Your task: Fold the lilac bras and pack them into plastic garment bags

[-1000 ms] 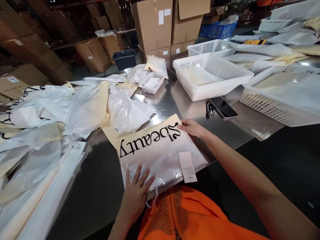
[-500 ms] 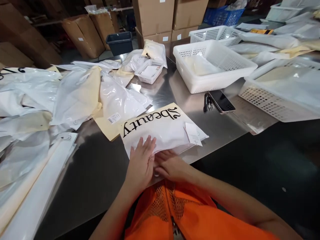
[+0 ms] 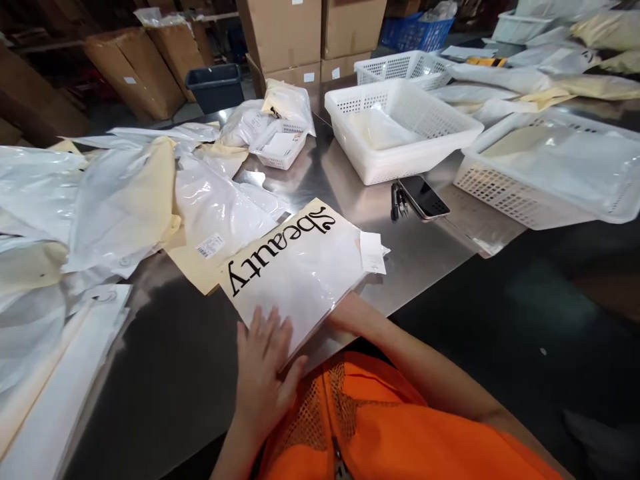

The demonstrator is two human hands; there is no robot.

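A flat plastic bag (image 3: 305, 267) with a cream card strip reading "beauty" in black letters lies in front of me on the metal table. A small white tag (image 3: 373, 252) rests at its right end. My left hand (image 3: 263, 363) is on the bag's near left corner, fingers stretched out and thumb apart. At the near edge my right hand (image 3: 345, 312) goes in under the bag's upper layer. Its fingers are hidden, and I cannot tell whether it is inside the bag or beneath it.
Bagged items (image 3: 120, 207) are piled on the left. A phone (image 3: 424, 198) and pens (image 3: 399, 201) lie beyond the bag to the right. White baskets (image 3: 400, 157) stand behind them, with a small basket (image 3: 279, 160) further left. Cardboard boxes (image 3: 280, 33) are stacked beyond the table.
My right hand has slid under the bag's upper layer and its fingers have gone out of sight. My left hand has moved slightly nearer to me. The camera view has shifted right.
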